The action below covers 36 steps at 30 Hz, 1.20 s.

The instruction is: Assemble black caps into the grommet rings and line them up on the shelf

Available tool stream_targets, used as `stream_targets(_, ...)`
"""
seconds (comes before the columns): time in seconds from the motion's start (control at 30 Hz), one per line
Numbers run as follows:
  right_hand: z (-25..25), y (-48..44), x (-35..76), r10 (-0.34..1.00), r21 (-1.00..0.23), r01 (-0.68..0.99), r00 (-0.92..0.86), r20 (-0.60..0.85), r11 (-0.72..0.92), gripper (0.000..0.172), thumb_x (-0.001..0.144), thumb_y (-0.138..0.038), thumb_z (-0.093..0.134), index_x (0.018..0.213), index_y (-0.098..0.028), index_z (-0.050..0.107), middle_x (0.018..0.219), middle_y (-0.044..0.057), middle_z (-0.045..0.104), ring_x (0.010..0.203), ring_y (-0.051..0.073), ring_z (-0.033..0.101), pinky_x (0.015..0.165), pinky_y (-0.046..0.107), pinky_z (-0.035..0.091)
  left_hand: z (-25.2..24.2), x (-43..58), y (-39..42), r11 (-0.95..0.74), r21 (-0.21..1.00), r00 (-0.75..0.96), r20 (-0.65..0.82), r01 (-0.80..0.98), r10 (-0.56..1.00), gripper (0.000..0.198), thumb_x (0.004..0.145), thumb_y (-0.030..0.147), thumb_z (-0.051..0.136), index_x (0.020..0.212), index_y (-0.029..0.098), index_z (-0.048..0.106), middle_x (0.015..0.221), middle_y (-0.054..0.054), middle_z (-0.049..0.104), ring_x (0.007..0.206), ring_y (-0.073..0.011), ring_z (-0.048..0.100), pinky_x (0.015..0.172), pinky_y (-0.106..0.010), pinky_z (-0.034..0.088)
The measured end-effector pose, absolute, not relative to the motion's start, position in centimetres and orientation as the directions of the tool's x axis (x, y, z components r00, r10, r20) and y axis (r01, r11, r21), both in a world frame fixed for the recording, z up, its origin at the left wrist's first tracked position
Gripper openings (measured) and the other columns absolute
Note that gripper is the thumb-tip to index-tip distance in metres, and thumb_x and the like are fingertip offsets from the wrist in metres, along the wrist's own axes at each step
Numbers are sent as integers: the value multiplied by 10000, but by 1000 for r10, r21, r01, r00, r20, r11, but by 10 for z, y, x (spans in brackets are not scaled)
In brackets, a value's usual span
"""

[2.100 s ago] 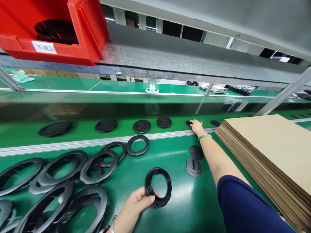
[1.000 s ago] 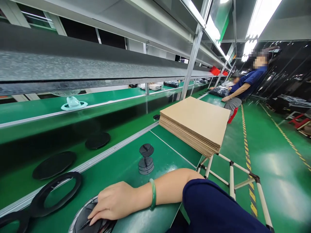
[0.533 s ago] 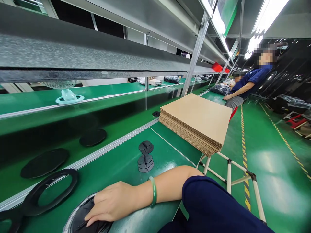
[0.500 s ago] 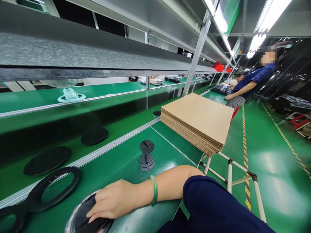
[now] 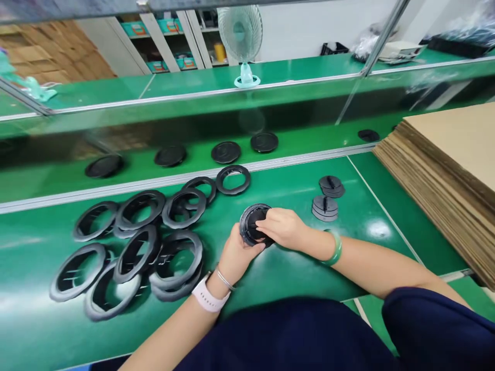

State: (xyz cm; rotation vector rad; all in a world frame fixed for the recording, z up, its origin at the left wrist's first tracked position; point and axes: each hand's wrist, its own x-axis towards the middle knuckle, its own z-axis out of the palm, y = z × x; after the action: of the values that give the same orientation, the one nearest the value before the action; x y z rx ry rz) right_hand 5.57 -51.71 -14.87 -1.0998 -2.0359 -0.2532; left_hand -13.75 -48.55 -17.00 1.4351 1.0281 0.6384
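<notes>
Over the green bench, my left hand (image 5: 236, 253) grips a round black ring (image 5: 243, 226) from its lower left side. Set inside the ring is a thin black disc (image 5: 252, 217). My right hand (image 5: 284, 228), fingers pinched together, holds the disc near its middle; the fingertips partly cover it. Right of my hands lie two small piles of similar black discs with raised middle ridges, a front pile (image 5: 325, 210) and a back pile (image 5: 331, 186). Many loose black rings (image 5: 183, 208) lie spread to the left, some overlapping.
Several black round pieces (image 5: 226, 152) sit on the green strip (image 5: 201, 159) beyond the metal rail (image 5: 297, 161). A stack of cardboard sheets (image 5: 436, 170) stands at the right. On the raised back shelf is a small fan (image 5: 240, 36). A metal post (image 5: 384, 38) rises behind.
The view has swung left, bringing the rings and my left hand into sight. My right hand, earlier over a round black piece low on the bench, now pinches the disc inside the ring.
</notes>
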Motion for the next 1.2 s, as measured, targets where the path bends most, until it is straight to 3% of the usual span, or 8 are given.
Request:
stream_targets(0.13, -147, -518, 59, 609, -118, 785, -365, 704, 608, 224, 1009, -193, 486, 934, -144, 691, 730, 42, 574, 674, 155, 504, 595, 273, 443, -171, -138, -485, 144, 977, 531, -208, 160, 822, 628, 656, 263, 818, 1167, 199, 457, 1117, -79, 678, 1011, -253, 698, 887, -419, 591)
stream_targets(0.4, -146, -519, 65, 478, 30, 713, -501, 722, 701, 163, 978, -92, 488, 1089, -114, 606, 767, 42, 602, 696, 157, 510, 611, 286, 438, -161, -139, -481, 110, 979, 553, -188, 171, 811, 613, 664, 268, 807, 1157, 192, 450, 1142, -85, 664, 1068, -261, 673, 884, -403, 582)
stream_targets(0.8, -140, -511, 72, 525, 3, 670, -584, 620, 742, 137, 1005, -129, 450, 1076, -148, 566, 725, 18, 555, 677, 145, 501, 593, 276, 416, -167, -143, -479, 99, 975, 577, -198, 198, 792, 630, 659, 274, 817, 1185, 187, 482, 1096, -70, 688, 985, -260, 706, 844, -400, 593)
stream_targets(1.0, -143, -514, 76, 508, 62, 660, -632, 585, 749, 176, 998, -119, 449, 1149, -165, 528, 757, 18, 582, 676, 143, 520, 577, 283, 413, -169, -144, -479, 79, 979, 561, -174, 189, 809, 638, 654, 256, 816, 1200, 193, 491, 1096, -71, 693, 1000, -266, 703, 841, -393, 592)
stream_targets(1.2, -139, -512, 73, 557, -2, 681, -597, 577, 732, 158, 1013, -138, 444, 1043, -166, 596, 723, 13, 546, 686, 144, 496, 605, 279, 409, -163, -141, -479, 135, 972, 562, -221, 191, 797, 591, 643, 253, 817, 1130, 197, 485, 975, -29, 711, 921, -241, 722, 837, -393, 589)
